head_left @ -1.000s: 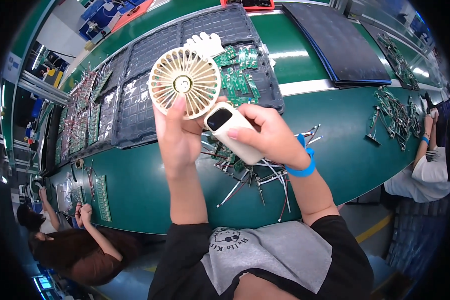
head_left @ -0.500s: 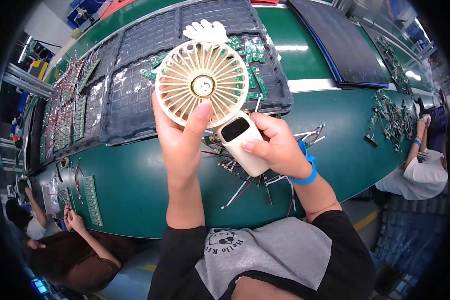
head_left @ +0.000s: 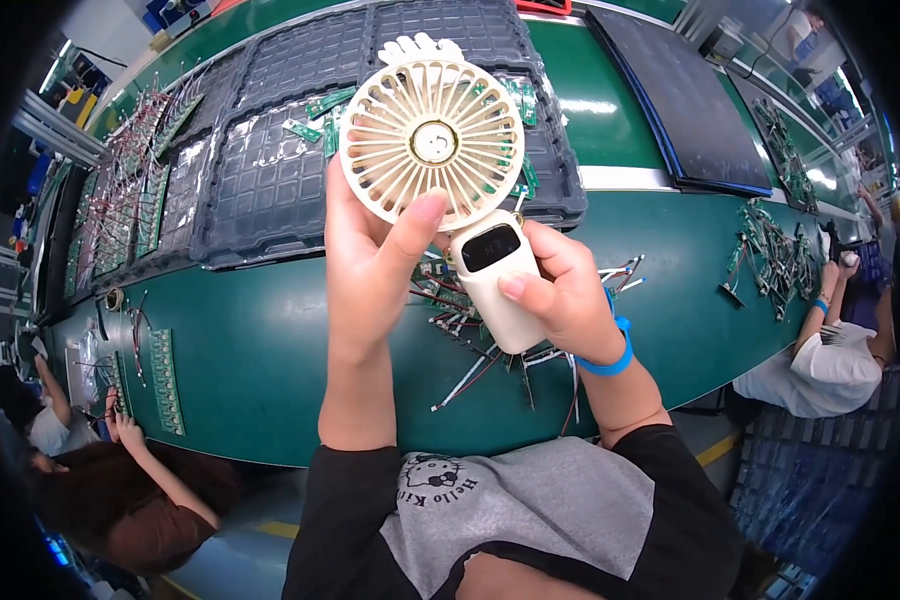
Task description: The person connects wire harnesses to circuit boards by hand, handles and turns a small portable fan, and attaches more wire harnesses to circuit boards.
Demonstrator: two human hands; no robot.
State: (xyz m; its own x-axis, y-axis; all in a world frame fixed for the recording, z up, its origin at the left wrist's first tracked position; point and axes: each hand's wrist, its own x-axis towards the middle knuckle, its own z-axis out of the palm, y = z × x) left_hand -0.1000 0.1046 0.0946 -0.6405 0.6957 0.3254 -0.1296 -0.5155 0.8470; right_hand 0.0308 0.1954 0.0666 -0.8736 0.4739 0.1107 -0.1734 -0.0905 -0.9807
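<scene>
A green circuit-board panel (head_left: 167, 382) lies on the desk (head_left: 245, 370), then a black plastic tray (head_left: 260, 180). The left hand (head_left: 365, 260) has its fingers around the round grille (head_left: 434, 143) of a cream handheld fan (head_left: 485, 288), raised above the desk; the right hand (head_left: 575, 300) has its fingers around the handle. Wired circuit boards (head_left: 770, 255) lie piled farther right.

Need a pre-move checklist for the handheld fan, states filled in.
1. Left hand supports the fan head: ok, thumb on its front.
2. Right hand secure on the handle: ok, thumb on the front below the dark display.
3. Display legible: cannot tell, only faint marks show.
4. Fan running or stopped: cannot tell.
5. Bench clear beneath the fan: not ok, wired circuit boards lie there.
6. Hands gloved: not ok, both bare; a white glove lies beyond the fan head.
</scene>
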